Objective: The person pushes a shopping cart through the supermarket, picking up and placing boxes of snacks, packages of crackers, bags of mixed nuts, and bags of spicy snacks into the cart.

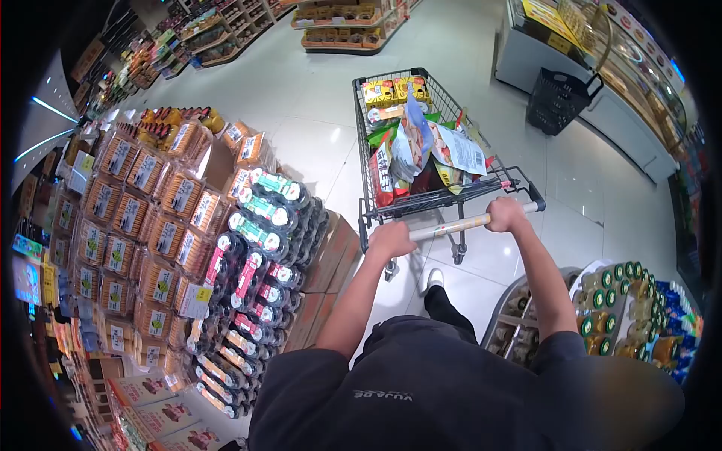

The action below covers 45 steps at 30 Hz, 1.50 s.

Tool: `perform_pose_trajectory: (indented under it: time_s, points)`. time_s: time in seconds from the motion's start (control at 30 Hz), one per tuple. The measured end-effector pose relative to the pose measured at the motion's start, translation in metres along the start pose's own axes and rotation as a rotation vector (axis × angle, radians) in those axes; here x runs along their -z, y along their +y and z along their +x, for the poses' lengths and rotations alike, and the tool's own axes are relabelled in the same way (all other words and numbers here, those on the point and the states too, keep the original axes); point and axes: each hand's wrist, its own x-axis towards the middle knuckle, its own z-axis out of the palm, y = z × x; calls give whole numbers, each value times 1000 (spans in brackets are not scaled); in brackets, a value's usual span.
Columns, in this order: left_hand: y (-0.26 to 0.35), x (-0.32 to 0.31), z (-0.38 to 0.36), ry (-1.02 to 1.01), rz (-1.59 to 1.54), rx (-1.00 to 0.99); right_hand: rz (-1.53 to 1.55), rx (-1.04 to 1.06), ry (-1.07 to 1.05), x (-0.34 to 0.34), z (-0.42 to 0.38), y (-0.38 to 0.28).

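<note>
Gripping the pale handle (453, 227) of a shopping cart (429, 203) with both hands, on a shop floor.
Left hand (392, 240) and right hand (506, 214) each grasp the handle, fingers curled round it, well apart; it spans the cart's near end. Inside the cart: yellow boxes (378, 93) at the far end, glossy bags (410, 143) tilted and overlapping nearer the handle. Left of the cart: tall stacks of clear-wrapped packs (165, 233). Right of the cart: a black basket (553, 105) near a white counter (620, 135). Behind the cart, to its right: green-lidded jars (606, 301). Just behind the cart, on the person's foot: a white shoe (435, 278). Beyond the cart: stocked shelves (342, 34).
</note>
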Motion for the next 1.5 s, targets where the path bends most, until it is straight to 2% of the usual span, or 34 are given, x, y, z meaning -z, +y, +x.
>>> perform_pose_trajectory:
  time_s: [0.1,0.27,0.5,0.53,0.63,0.77,0.87,0.97,1.03,1.1,1.13,1.3,1.4,1.43,1.5]
  points:
    - [5,6,35,36,-8,31,11,0,43,17,35,23]
    - [9,41,76,25,-37,152,14,113,39,48,106,49]
    - [2,89,102,86,-21,241,-1,158,46,102,164,47]
    - [3,91,97,83,3,222,2,146,32,104,154,44]
    - [-3,120,120,109,-28,271,-11,185,37,125,198,45]
    - [-23,145,150,149,-55,241,-36,188,23,160,235,39]
    - [-47,169,189,166,-78,269,-29,174,31,173,298,37]
    - [-66,199,223,208,-131,286,-135,275,74,185,363,45]
    - [-89,190,249,311,-147,274,-149,251,26,197,376,38]
    - [-97,218,264,188,-161,354,-170,287,-2,213,408,33]
    - [-101,230,271,189,-151,368,-173,304,-20,224,423,30]
    - [-147,265,317,285,-145,310,-178,312,-11,253,497,10]
    - [-175,289,345,299,-153,376,-178,350,9,267,554,-3]
    - [-196,284,366,361,-129,343,-177,339,26,275,569,-9]
    - [-193,317,356,384,-158,386,-187,356,63,279,593,-18]
